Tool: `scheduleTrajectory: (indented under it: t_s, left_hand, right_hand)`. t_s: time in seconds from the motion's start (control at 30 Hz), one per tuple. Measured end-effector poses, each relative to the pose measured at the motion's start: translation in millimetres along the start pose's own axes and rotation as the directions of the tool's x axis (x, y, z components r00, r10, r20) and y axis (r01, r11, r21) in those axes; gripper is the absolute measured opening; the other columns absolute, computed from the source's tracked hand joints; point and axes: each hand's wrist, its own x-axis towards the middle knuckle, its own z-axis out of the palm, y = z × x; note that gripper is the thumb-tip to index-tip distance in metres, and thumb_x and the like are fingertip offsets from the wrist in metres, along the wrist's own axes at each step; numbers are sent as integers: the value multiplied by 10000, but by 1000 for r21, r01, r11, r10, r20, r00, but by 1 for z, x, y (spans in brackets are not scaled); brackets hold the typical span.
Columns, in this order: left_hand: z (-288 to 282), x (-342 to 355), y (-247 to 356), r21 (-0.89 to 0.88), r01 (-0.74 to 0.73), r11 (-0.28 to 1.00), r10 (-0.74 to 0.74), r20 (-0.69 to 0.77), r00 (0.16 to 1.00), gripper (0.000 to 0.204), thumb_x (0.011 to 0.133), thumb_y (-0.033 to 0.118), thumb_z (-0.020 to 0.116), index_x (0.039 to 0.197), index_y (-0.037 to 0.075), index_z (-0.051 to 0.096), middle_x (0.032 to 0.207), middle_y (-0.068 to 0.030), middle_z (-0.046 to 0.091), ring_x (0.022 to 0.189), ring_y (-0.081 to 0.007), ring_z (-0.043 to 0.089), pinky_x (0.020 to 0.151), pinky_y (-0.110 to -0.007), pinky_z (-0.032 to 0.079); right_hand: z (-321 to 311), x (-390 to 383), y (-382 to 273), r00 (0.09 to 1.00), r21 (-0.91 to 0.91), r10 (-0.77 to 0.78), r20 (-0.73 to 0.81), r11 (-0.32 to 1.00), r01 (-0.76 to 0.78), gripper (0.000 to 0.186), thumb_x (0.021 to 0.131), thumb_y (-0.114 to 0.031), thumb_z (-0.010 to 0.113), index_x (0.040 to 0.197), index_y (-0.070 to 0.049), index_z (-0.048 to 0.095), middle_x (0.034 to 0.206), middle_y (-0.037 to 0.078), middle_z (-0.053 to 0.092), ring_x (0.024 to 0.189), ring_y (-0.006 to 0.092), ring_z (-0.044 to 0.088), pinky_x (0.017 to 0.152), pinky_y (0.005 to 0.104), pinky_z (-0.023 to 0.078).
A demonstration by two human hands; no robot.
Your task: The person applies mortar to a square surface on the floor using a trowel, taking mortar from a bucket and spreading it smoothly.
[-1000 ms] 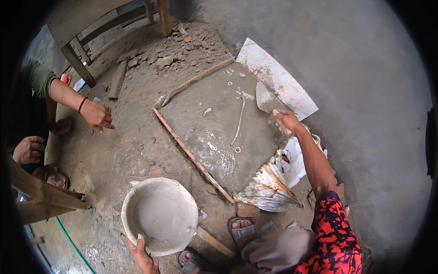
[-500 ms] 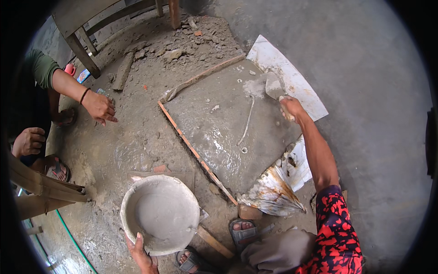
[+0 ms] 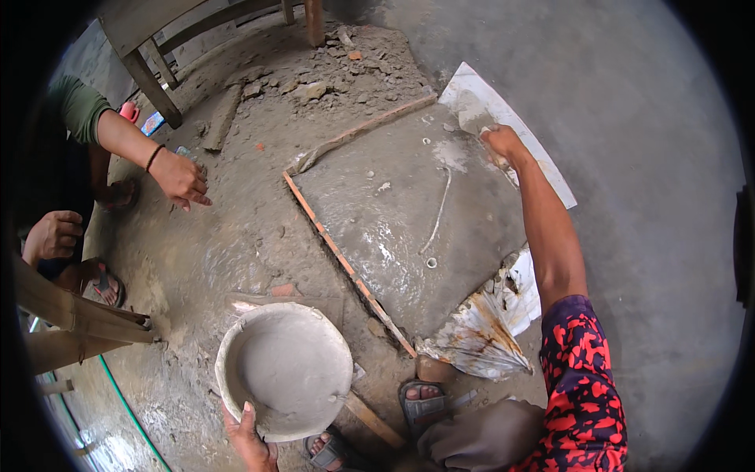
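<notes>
In my right hand [image 3: 504, 146] is a trowel [image 3: 473, 112], its handle gripped and its cement-coated blade over the far right corner of a wet grey slab [image 3: 370, 212]. Pipe ends and a thin pale strip [image 3: 440, 208] lie on the slab's surface. My left hand [image 3: 250, 437] grips the near left rim of a round basin [image 3: 344, 370] coated with cement. Inside the basin is smooth grey cement paste [image 3: 287, 358]. The left thumb lies over the rim; its other fingers are mostly hidden beneath.
A wooden strip [image 3: 346, 269] edges the slab's left side. White sheeting [image 3: 550, 177] borders its right, with a crumpled sheet [image 3: 480, 334] nearer. Rubble [image 3: 338, 86] lies beyond. Another person's hand [image 3: 181, 179] hangs at left. A green hose [image 3: 130, 409] runs lower left.
The trowel and my right hand have moved farther away, toward the slab's far right corner and the white sheet. The whole view has shifted slightly; my left hand still grips the basin.
</notes>
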Motion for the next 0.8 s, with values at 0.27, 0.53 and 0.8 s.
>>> scheduleTrajectory:
  t_s: [0.27, 0.53, 0.8]
  left_hand:
    - [3, -10, 23, -80, 20, 997, -13, 82, 997, 605, 879, 18, 599, 1440, 17, 373, 1296, -137, 540, 1126, -257, 560, 978, -389, 459]
    - [0, 5, 16, -52, 48, 998, -30, 298, 954, 649, 874, -53, 577, 1478, 58, 369, 1371, -90, 473, 1246, -202, 464, 1070, -333, 364]
    - [18, -20, 27, 172, -459, 872, 346, 447, 825, 633, 859, 68, 598, 1459, 27, 399, 1570, -134, 284, 1476, -313, 164, 1187, -402, 127]
  right_hand:
    - [28, -152, -23, 984, 491, -62, 168, 871, -29, 495, 910, -185, 564, 1387, -83, 488, 779, 77, 582, 556, 135, 548, 459, 274, 456]
    - [59, -325, -42, 400, 242, -370, 839, 911, 335, 532, 914, -290, 644, 1362, -35, 512, 1017, 152, 663, 897, 228, 653, 795, 365, 525]
    - [144, -398, -100, 405, -172, -404, 820, 501, 848, 367, 901, -104, 472, 1244, 13, 525, 813, 267, 651, 805, 417, 671, 728, 538, 512]
